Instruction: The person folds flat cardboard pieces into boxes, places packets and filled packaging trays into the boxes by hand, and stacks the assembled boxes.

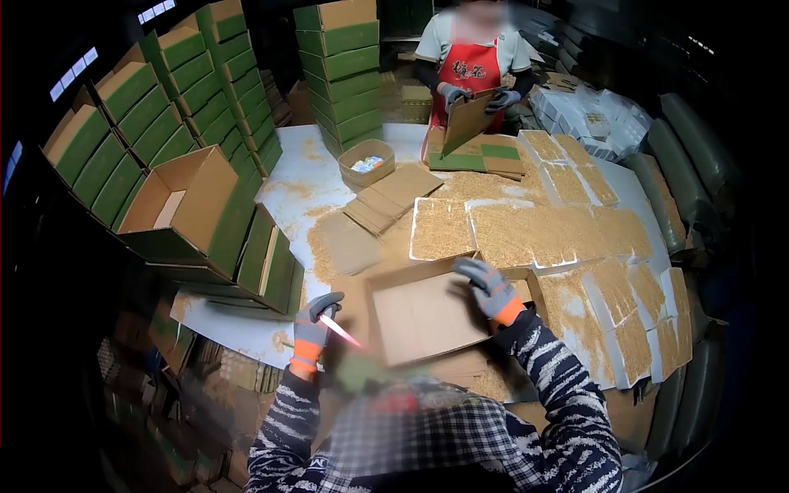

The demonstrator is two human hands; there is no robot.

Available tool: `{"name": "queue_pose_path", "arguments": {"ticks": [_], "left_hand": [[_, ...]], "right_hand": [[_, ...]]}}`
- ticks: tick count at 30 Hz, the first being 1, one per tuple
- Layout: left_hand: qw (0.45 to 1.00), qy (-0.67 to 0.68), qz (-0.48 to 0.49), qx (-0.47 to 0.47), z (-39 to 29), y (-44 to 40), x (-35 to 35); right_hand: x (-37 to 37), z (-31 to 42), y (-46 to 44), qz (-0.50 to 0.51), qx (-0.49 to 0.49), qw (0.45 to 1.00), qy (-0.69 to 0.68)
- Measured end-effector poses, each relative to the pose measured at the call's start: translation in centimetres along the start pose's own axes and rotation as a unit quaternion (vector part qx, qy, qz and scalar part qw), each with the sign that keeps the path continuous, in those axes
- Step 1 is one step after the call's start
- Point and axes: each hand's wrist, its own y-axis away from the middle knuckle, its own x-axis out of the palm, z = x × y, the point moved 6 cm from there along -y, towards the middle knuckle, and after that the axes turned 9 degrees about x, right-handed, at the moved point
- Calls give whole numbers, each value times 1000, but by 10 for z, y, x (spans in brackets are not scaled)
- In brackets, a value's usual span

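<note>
Crumb-strewn white table (320, 182), green cardboard box stacks (193, 97) at ten o'clock, grey-gloved left hand (314, 324), fingers curled around white-pink stick (339, 332), right hand (491, 289), fingers bent at open brown carton (423, 320).

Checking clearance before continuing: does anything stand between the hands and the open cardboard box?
Nothing visible blocks the right hand, at the right side of the open cardboard box. Between the left hand and the box are the slim white-and-red tool it holds and some brown cardboard.

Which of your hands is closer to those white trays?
Right: the right hand is just in front of the nearest white trays; the left hand is farther away, across the nearest open box.
</note>
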Motion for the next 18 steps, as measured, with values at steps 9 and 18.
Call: {"name": "queue_pose_path", "arguments": {"ticks": [9, 18], "left_hand": [[975, -83, 168, -119, 136, 25, 109], [925, -326, 17, 197, 51, 44, 79]], "right_hand": [[24, -62, 32, 193, 365, 907, 83], [38, -31, 36, -34, 226, 907, -355]]}}
